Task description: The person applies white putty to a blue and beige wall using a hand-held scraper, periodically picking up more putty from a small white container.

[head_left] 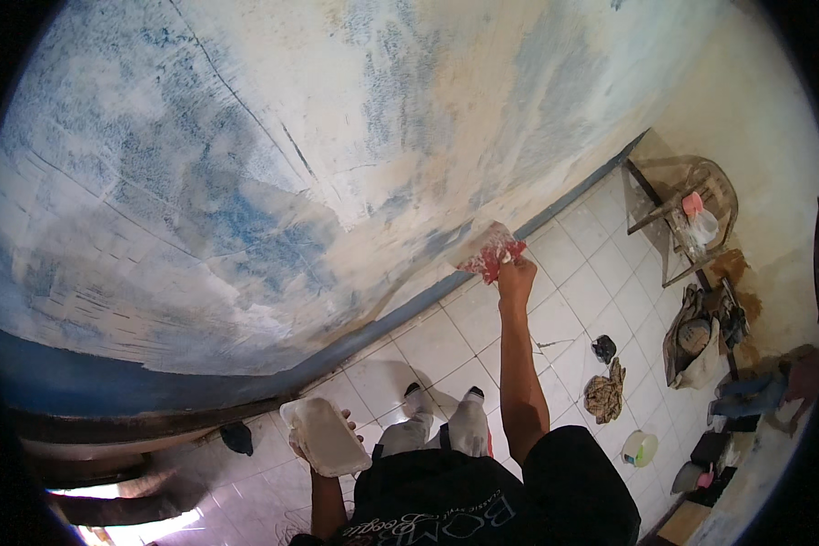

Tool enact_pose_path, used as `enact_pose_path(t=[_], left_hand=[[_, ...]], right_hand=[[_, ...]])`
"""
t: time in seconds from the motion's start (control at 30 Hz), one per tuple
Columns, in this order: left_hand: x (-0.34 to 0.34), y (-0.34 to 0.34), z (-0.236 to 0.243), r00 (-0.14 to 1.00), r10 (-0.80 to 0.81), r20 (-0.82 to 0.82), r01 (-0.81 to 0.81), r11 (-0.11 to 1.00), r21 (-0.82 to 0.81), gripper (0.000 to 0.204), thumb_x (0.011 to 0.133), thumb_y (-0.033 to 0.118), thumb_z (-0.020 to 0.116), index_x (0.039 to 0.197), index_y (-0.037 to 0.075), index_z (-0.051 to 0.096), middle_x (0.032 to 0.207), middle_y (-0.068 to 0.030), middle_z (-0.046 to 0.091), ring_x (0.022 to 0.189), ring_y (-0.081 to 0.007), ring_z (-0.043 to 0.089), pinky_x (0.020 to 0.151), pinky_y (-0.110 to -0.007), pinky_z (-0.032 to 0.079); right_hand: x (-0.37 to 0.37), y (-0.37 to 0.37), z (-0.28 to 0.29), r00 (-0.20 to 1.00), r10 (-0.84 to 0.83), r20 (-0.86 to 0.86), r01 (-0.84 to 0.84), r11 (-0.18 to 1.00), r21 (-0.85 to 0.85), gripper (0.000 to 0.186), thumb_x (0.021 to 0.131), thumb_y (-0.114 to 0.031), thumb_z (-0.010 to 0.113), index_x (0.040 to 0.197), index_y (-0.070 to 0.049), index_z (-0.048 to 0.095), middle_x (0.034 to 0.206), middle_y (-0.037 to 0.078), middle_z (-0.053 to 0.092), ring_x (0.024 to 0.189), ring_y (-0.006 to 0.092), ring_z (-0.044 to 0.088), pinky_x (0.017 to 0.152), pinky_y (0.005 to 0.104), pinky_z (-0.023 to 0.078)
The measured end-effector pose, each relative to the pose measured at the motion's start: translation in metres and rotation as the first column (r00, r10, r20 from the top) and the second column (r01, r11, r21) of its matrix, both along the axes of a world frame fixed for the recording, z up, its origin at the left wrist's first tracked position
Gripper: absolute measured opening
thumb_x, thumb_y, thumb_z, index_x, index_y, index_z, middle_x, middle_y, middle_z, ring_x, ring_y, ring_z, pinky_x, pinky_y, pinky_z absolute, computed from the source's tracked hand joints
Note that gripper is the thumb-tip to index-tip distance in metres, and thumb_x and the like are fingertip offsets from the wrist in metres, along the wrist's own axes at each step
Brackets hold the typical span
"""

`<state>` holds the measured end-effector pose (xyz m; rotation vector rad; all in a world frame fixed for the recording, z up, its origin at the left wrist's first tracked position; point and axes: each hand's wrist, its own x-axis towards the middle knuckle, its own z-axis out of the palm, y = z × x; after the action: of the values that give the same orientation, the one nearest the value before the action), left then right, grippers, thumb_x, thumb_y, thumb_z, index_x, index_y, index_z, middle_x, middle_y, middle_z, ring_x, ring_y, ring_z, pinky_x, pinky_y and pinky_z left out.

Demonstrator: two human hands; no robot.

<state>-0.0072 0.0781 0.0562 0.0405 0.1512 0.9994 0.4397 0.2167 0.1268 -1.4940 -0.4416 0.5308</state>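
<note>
Wall (246,182): one, patchy blue and white, left and far.
Chair (726,196): one, far right (a pink item (692,203) sits on it).
Tray (330,432): one, whitish, near left, gripped by my left hand (298,447), which it mostly hides.
Scraper (495,257): one, red, farther right; my right hand (516,278) clasps it beside the wall, blade contact I cannot tell.

Hands (517,276) with red scraper (494,257) and pale tray (328,437) beside patchy blue-white wall (246,182)
</note>
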Motion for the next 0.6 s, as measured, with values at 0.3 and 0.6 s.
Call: enact_pose_path(t=[0.3,0.6], left_hand=[[-0.011,0.005,-0.011,0.999,0.009,-0.053,-0.008,1.000,0.021,0.107,0.070,0.078,0.055,0.148,0.013,0.021,0.144,-0.0318,0.027,0.120,-0.0489,0.046,0.089,-0.071,0.040],[-0.010,0.008,0.003,0.999,-0.022,-0.040,0.023,0.999,0.024,0.108,0.070,0.081,0.052,0.149,0.016,0.019,0.146,-0.0311,0.025,0.119,-0.0493,0.046,0.090,-0.073,0.037]], right_hand=[[0.006,0.004,-0.145,0.909,-0.173,0.380,0.243,0.959,-0.146,0.021,0.072,0.004,0.052,0.088,0.010,0.063,0.074,0.015,0.060,0.069,0.0196,0.054,0.062,0.0333,0.043],[-0.039,0.037,-0.172,0.829,-0.173,0.532,0.291,0.946,-0.146,0.062,0.065,0.002,0.054,0.126,-0.003,0.055,0.095,0.019,0.059,0.083,0.0355,0.058,0.071,0.0413,0.047]])
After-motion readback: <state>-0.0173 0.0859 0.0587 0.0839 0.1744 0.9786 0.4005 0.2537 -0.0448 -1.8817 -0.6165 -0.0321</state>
